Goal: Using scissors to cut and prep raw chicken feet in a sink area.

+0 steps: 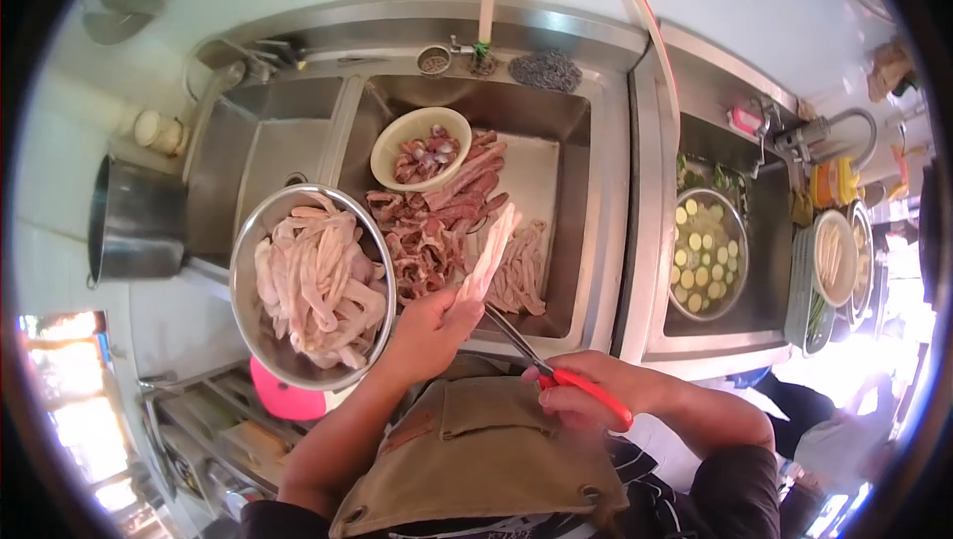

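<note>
Pinched in my left hand is a pale, skin-covered poultry neck, pointing away from me over the sink. My right hand grips red-handled kitchen scissors, whose blades reach to the lower end of that piece beside my left fingers. To the left, a steel bowl is heaped with pale raw poultry pieces. Dark red raw meat pieces lie in the sink basin, with thin pale strips to their right. Behind them sits a cream bowl of purplish giblets.
A hose hangs from the tap near a scouring pad. The right-hand sink contains a bowl of round yellow-green slices. A steel pot stands far left. Baskets and a bowl line the right edge.
</note>
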Action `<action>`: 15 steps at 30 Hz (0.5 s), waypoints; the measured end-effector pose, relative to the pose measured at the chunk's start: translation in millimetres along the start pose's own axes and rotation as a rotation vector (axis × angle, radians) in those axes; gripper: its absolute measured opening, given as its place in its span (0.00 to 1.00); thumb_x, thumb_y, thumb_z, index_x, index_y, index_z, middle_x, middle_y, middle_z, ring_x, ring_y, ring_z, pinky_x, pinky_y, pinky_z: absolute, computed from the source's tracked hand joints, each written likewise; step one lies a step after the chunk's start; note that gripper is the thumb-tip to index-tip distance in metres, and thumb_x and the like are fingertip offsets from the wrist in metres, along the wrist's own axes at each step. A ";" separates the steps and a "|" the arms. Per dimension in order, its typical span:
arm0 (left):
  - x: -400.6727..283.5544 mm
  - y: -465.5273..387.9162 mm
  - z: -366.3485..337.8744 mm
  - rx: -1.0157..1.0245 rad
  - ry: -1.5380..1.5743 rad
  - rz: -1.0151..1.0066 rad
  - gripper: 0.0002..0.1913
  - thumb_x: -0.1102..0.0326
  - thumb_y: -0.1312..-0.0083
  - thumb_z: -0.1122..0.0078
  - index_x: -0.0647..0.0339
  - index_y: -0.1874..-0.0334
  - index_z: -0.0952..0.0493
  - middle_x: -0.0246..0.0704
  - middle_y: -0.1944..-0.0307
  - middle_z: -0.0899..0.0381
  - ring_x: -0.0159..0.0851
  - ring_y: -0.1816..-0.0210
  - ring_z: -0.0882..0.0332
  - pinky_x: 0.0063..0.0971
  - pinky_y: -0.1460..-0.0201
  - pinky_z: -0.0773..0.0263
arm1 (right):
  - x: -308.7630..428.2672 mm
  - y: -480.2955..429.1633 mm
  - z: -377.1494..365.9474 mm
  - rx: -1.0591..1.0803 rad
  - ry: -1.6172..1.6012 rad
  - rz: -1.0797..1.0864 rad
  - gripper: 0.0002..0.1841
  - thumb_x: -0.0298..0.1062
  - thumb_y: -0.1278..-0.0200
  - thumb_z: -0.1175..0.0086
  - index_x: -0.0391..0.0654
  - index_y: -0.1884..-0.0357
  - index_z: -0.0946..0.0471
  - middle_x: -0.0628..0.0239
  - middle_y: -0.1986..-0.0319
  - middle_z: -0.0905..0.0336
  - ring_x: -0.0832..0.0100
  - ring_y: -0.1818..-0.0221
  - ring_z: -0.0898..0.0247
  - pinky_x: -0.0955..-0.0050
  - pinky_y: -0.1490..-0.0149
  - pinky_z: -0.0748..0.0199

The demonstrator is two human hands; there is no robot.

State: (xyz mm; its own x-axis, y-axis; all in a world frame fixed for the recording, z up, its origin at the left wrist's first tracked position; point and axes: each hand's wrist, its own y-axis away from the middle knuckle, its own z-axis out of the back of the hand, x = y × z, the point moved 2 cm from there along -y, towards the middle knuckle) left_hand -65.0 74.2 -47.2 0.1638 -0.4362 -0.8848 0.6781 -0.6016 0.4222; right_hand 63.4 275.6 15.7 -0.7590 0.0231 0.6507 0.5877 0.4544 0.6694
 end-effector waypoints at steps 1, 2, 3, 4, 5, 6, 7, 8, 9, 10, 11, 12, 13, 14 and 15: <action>-0.5 4.2 0.4 -0.017 -0.063 0.000 0.15 0.59 0.31 0.44 0.67 0.59 0.21 0.33 0.79 0.26 0.26 0.77 0.30 0.26 0.74 0.34 | -0.2 1.0 -0.9 0.004 0.010 -0.001 0.23 0.42 0.33 0.48 0.36 0.44 0.31 0.70 0.78 0.29 0.79 0.76 0.30 0.78 0.72 0.30; -3.0 7.6 0.7 -0.035 -0.125 -0.001 0.15 0.58 0.31 0.44 0.68 0.60 0.21 0.35 0.79 0.27 0.27 0.77 0.31 0.27 0.73 0.34 | -1.1 2.2 -2.0 0.009 0.021 -0.002 0.21 0.42 0.32 0.48 0.36 0.45 0.30 0.70 0.78 0.29 0.79 0.76 0.31 0.78 0.72 0.30; -11.4 11.9 1.1 -0.027 -0.131 0.003 0.15 0.58 0.31 0.44 0.68 0.60 0.21 0.35 0.79 0.27 0.27 0.77 0.31 0.27 0.73 0.34 | -2.5 3.1 -3.1 0.008 0.012 0.000 0.21 0.42 0.32 0.48 0.36 0.45 0.30 0.70 0.78 0.29 0.79 0.76 0.31 0.78 0.72 0.30; -24.1 15.5 0.7 -0.009 -0.167 0.005 0.14 0.60 0.30 0.44 0.67 0.59 0.21 0.32 0.79 0.27 0.25 0.76 0.32 0.26 0.73 0.35 | -4.3 3.7 -3.4 0.009 0.018 0.007 0.21 0.42 0.32 0.49 0.36 0.47 0.30 0.70 0.78 0.29 0.79 0.76 0.31 0.78 0.72 0.30; -32.6 18.0 -0.3 0.007 -0.203 0.006 0.13 0.61 0.30 0.44 0.67 0.57 0.21 0.30 0.78 0.27 0.24 0.75 0.33 0.24 0.73 0.36 | -5.6 4.4 -3.7 0.009 0.025 0.013 0.20 0.42 0.32 0.49 0.36 0.48 0.30 0.70 0.79 0.30 0.79 0.76 0.31 0.78 0.72 0.30; -36.2 20.5 -1.3 0.011 -0.206 0.008 0.13 0.61 0.30 0.44 0.67 0.57 0.21 0.30 0.78 0.27 0.24 0.75 0.33 0.24 0.73 0.36 | -5.5 5.6 -4.5 0.009 0.021 0.015 0.20 0.42 0.32 0.49 0.36 0.48 0.30 0.70 0.79 0.30 0.79 0.76 0.31 0.78 0.72 0.30; -40.2 22.5 -1.9 -0.012 -0.228 -0.052 0.13 0.62 0.31 0.44 0.67 0.57 0.21 0.34 0.79 0.27 0.27 0.76 0.32 0.26 0.73 0.36 | -5.0 7.0 -5.2 0.015 0.017 0.009 0.20 0.42 0.32 0.49 0.36 0.47 0.31 0.70 0.78 0.30 0.79 0.76 0.31 0.78 0.72 0.30; -42.4 23.8 -2.2 -0.036 -0.248 -0.111 0.13 0.63 0.31 0.43 0.67 0.56 0.21 0.37 0.79 0.27 0.29 0.76 0.31 0.27 0.73 0.35 | -3.8 8.5 -5.7 0.022 0.013 0.002 0.21 0.42 0.32 0.49 0.36 0.46 0.31 0.71 0.78 0.30 0.79 0.76 0.31 0.78 0.72 0.30; -40.6 24.1 -2.2 -0.035 -0.249 -0.110 0.13 0.63 0.31 0.43 0.67 0.56 0.21 0.37 0.79 0.27 0.29 0.76 0.31 0.27 0.73 0.35 | -1.2 9.7 -5.8 0.022 0.012 0.002 0.21 0.42 0.32 0.49 0.36 0.46 0.31 0.71 0.78 0.30 0.79 0.76 0.31 0.78 0.72 0.30; -39.5 24.0 -2.0 -0.050 -0.326 -0.198 0.12 0.64 0.32 0.43 0.67 0.56 0.21 0.39 0.78 0.26 0.35 0.77 0.29 0.29 0.73 0.34 | 2.1 11.1 -6.0 0.052 -0.024 -0.010 0.21 0.42 0.32 0.49 0.37 0.45 0.31 0.70 0.78 0.29 0.79 0.76 0.31 0.78 0.72 0.30; -39.1 24.2 -2.1 -0.066 -0.401 -0.285 0.11 0.65 0.33 0.42 0.67 0.56 0.21 0.42 0.77 0.25 0.40 0.77 0.27 0.31 0.72 0.33 | 4.8 12.3 -6.6 0.081 -0.060 -0.022 0.21 0.41 0.32 0.49 0.37 0.44 0.32 0.70 0.78 0.29 0.78 0.76 0.31 0.78 0.72 0.30; -37.8 25.0 -2.3 -0.067 -0.400 -0.283 0.11 0.65 0.33 0.42 0.67 0.56 0.21 0.42 0.77 0.25 0.40 0.77 0.27 0.31 0.72 0.33 | 6.6 13.5 -7.4 0.083 -0.060 -0.024 0.21 0.41 0.32 0.49 0.37 0.44 0.32 0.70 0.78 0.29 0.78 0.76 0.31 0.78 0.72 0.30; -38.2 26.2 -2.5 -0.103 -0.475 -0.353 0.10 0.65 0.34 0.41 0.64 0.57 0.21 0.41 0.76 0.25 0.44 0.75 0.26 0.35 0.72 0.32 | 7.6 14.3 -8.1 0.076 -0.104 -0.062 0.22 0.40 0.33 0.49 0.36 0.43 0.32 0.69 0.77 0.28 0.78 0.76 0.30 0.78 0.72 0.29; -38.5 27.4 -2.6 -0.140 -0.550 -0.423 0.09 0.65 0.36 0.40 0.61 0.57 0.21 0.40 0.75 0.25 0.48 0.74 0.24 0.38 0.72 0.30 | 7.9 14.3 -8.5 0.069 -0.148 -0.101 0.22 0.39 0.33 0.49 0.36 0.43 0.32 0.68 0.77 0.27 0.77 0.76 0.29 0.78 0.72 0.29; -37.4 27.1 -3.0 -0.144 -0.548 -0.420 0.09 0.65 0.36 0.40 0.61 0.57 0.21 0.40 0.75 0.25 0.48 0.74 0.24 0.38 0.72 0.30 | 5.9 13.8 -7.2 0.071 -0.144 -0.104 0.22 0.39 0.33 0.49 0.36 0.43 0.32 0.68 0.77 0.27 0.77 0.76 0.29 0.78 0.72 0.29</action>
State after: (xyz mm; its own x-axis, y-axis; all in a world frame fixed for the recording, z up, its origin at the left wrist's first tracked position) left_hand -50.6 76.2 -3.3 -0.4918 -0.4834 -0.7242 0.6992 -0.7149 0.0023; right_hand 69.0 275.6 31.4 -0.8499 0.0980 0.5178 0.4867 0.5228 0.6999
